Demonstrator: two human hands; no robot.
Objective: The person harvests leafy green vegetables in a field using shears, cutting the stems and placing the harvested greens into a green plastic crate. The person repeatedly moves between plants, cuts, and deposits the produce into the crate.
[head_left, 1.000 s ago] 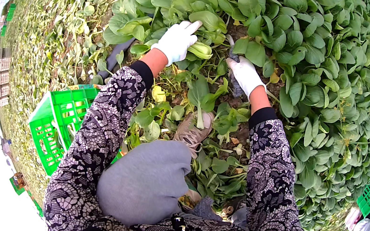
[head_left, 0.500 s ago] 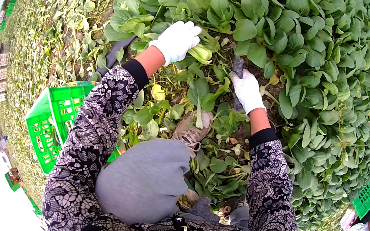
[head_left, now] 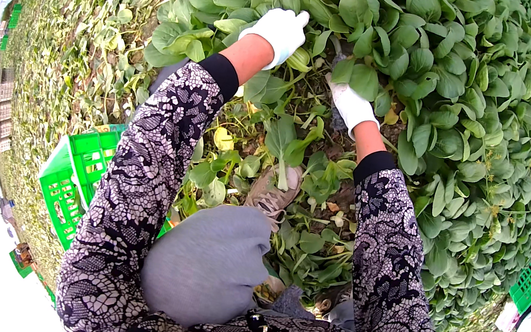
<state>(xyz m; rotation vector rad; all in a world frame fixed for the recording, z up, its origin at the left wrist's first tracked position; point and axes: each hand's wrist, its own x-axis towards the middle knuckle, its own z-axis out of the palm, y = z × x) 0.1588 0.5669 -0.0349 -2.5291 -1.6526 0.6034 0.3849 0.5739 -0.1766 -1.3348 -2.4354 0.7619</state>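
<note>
White gloves stand out against the greens. The left hand looks curled around a leafy plant, its pale stalk poking out below the knuckles, presumably held there to keep the leaves bunched. The right hand seems closed on a grey tool, kept low, perhaps to stay near the stems; broad leaves cover its fingertips, so I can't tell how firm that grip is. The uncut-looking crop crowds that side. A shoe and grey-clad knee take up the ground between the arms, and the left sleeve partly blocks a green crate.
</note>
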